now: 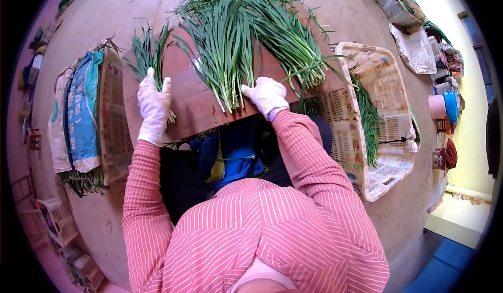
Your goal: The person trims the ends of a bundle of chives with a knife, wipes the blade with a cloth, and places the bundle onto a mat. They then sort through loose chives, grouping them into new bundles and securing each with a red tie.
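Long green garlic chives (217,46) lie fanned over a reddish-brown board in front of me, their pale stem ends toward my body. At the board's left side my left hand (153,107), in a white glove, is closed around a small bunch of garlic chives (148,52); a few stem ends poke out below the palm. My right hand (267,95), also gloved, is at the lower right of the middle pile. Its thumb and curled fingers pinch stems at that pile's edge. Another bunch (298,52) slants down to the right.
The board (183,120) sits over my lap. On the right, a dirty white plastic crate (385,65) holds more greens (367,117). To the left stands another crate (112,120) with blue and white sacks (84,115) draped on it. Crates and bags line the wall on the right.
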### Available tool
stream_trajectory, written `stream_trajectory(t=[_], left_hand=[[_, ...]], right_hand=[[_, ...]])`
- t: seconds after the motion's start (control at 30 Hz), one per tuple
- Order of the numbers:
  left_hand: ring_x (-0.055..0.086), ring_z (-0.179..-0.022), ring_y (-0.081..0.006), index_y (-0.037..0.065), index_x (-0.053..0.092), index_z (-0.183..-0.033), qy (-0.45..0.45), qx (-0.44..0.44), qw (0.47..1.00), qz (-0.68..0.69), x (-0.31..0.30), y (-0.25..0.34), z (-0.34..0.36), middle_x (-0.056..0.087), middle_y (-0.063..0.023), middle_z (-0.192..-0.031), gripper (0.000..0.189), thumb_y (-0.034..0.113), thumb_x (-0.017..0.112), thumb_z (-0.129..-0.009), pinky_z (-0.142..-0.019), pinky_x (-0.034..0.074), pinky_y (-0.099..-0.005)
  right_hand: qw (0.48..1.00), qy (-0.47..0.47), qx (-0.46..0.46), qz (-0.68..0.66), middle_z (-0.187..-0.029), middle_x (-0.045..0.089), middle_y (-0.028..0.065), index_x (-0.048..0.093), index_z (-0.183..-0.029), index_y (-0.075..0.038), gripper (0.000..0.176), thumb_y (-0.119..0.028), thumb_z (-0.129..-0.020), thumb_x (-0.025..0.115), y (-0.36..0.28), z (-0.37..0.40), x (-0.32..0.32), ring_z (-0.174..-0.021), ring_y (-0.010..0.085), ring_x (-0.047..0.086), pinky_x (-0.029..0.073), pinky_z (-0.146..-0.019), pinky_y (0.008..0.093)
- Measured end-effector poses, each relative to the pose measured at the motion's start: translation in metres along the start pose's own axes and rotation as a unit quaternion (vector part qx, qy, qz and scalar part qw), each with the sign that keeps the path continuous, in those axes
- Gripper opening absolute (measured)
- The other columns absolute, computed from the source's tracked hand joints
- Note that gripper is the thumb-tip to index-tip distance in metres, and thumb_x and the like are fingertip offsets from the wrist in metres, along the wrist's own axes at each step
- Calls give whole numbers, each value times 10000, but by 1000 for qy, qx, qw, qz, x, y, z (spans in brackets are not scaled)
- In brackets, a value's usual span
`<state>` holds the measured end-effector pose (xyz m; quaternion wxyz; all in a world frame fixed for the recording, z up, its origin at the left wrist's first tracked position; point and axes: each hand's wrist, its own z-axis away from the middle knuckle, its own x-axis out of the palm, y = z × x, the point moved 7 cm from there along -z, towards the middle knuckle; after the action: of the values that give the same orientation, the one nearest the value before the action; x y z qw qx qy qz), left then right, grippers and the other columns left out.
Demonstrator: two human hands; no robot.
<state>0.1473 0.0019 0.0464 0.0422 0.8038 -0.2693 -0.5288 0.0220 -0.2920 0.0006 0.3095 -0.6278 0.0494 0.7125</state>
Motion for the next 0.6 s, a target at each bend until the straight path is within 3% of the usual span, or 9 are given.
stream_trajectory(t=[0.23,0.27,0.33,0.4,0.47,0.5,0.53,0.57,0.6], left_hand=[[583,-1143,-145,-4,556,-1309,-127,-100,895,416,26,61,30,620,-83,-1264,355,126,581,-980,-992,446,-275],[588,-1115,-139,-3,580,-1282,-157,-101,881,435,16,76,31,636,-77,-1229,322,126,564,-988,-988,445,-268],[604,-1028,-109,-2,593,-1252,-229,-168,784,551,24,88,39,662,-78,-1175,319,178,577,-988,-905,471,-245],[596,-966,-101,15,617,-1232,-286,-201,755,554,10,110,42,670,-58,-1145,332,247,547,-1005,-837,470,-242],[599,-957,-132,29,576,-1283,-409,-232,554,687,35,129,57,657,-63,-1159,459,390,521,-1005,-860,498,-323],[599,-957,-132,29,576,-1283,-405,-240,553,687,53,127,57,657,-63,-1159,459,390,521,-1005,-860,498,-323],[605,-965,-153,44,571,-1281,-479,-214,323,788,67,147,66,655,-70,-1149,461,402,542,-992,-859,508,-354],[610,-974,-175,58,566,-1279,-517,-169,71,836,57,162,73,653,-77,-1138,465,414,563,-980,-859,518,-386],[610,-974,-175,58,566,-1279,-510,-174,72,839,48,169,74,653,-77,-1138,465,414,563,-980,-859,518,-386]], right_hand=[[991,30,7,-128,-921,691,203,690,-909,-40,505,-512,-907,513,22,-12,-5,-934,410,646,499,-800,499],[986,53,-35,-154,-835,700,138,666,-848,-36,446,-456,-941,546,24,-11,-11,-815,300,669,502,-751,420],[843,-32,-24,-536,-709,587,4,642,-854,-67,327,-363,-980,585,12,19,-34,-680,127,572,444,-610,309],[769,-80,-50,-632,-785,567,-48,655,-892,-44,286,-308,-988,601,-1,45,-47,-728,31,473,425,-681,212],[706,-166,-43,-687,-941,657,-5,657,-1140,-14,299,-265,-1003,571,-19,70,-46,-841,65,576,483,-780,236],[665,-198,-74,-716,-965,666,4,654,-1144,-10,305,-266,-1003,568,-34,82,-50,-866,75,595,491,-801,244],[621,-230,-104,-742,-988,676,12,650,-1148,-5,311,-267,-1003,565,-48,92,-49,-891,84,614,499,-822,253],[646,-266,-138,-702,-1162,636,59,539,-1330,26,391,-197,-1009,540,-47,86,-23,-959,99,594,467,-829,226],[715,-257,-101,-642,-1111,667,57,607,-1220,27,339,-228,-1010,533,-41,88,-8,-901,89,609,470,-769,216]])
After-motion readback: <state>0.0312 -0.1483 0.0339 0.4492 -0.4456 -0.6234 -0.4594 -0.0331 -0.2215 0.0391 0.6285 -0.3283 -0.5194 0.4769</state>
